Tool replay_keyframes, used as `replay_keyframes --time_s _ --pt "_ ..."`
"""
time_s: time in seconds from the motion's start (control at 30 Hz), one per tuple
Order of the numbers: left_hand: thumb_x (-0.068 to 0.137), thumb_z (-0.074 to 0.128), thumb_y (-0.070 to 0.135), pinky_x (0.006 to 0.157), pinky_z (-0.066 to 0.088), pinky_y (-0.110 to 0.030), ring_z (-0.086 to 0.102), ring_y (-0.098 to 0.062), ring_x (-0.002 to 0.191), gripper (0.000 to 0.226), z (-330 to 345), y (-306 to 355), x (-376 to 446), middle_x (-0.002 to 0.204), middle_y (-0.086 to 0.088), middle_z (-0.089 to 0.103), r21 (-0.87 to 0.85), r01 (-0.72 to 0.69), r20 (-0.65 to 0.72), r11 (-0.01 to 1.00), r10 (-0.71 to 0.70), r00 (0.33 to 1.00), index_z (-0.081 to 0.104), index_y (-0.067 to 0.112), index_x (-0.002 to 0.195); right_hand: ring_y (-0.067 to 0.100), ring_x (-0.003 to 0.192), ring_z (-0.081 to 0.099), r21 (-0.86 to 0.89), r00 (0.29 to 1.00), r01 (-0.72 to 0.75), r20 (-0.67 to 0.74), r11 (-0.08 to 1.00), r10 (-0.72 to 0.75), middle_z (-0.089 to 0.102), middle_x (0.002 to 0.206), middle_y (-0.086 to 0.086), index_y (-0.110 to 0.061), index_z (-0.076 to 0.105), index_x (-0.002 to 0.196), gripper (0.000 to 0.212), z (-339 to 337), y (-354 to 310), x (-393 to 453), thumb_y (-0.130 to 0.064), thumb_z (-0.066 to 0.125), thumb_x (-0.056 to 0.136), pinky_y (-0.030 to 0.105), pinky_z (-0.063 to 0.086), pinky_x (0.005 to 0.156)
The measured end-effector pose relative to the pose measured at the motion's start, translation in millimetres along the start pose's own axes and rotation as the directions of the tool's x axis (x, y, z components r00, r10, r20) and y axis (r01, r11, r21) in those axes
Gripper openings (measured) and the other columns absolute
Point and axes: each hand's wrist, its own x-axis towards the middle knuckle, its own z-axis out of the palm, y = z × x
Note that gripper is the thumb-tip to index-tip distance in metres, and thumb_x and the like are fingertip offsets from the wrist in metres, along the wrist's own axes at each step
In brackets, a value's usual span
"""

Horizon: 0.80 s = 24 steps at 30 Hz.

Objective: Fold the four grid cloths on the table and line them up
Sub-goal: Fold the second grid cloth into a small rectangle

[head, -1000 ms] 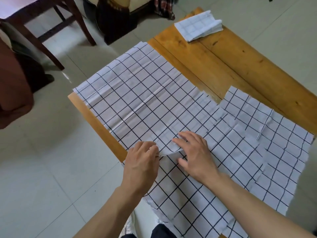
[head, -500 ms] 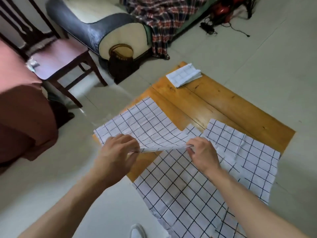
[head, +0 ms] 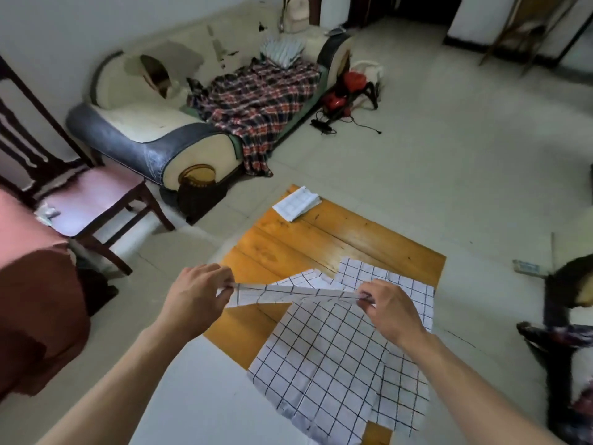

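Note:
I hold a white grid cloth (head: 288, 292) lifted above the wooden table (head: 321, 248). My left hand (head: 195, 297) pinches its left corner and my right hand (head: 390, 311) pinches its right corner, so the near edge is stretched between them. A second grid cloth (head: 321, 364) lies flat on the near part of the table and hangs over its edge. A third grid cloth (head: 404, 289) lies spread at the right, partly under the others. One folded grid cloth (head: 296, 203) sits at the far corner.
A wooden chair (head: 93, 200) stands at the left beside a red-covered table (head: 29, 268). A sofa (head: 192, 123) with a plaid blanket sits beyond the table. A dark animal (head: 568, 332) lies on the floor at the right.
Both hands took hold of the near edge of the spread cloth and lifted it off the table. The view has tilted upward, showing more of the room.

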Motion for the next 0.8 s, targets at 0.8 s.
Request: replay_keyframes --time_s 0.8 --pt "0.088 0.067 0.022 0.055 0.036 -0.028 0.056 -0.017 0.071 0.012 -50.3 101.7 77.3 0.078 0.01 0.061 -0.069 -0.425 -0.095 0.903 0.418 0.903 0.059 0.027 0.081 0.006 0.077 0.063 0.155 0.898 -0.203 -0.363 0.967 0.247 0.064 0.078 -0.01 -0.021 0.07 0.08 0.007 -125.6 5.8 -130.8 -0.02 0.077 0.082 0.037 0.054 0.077"
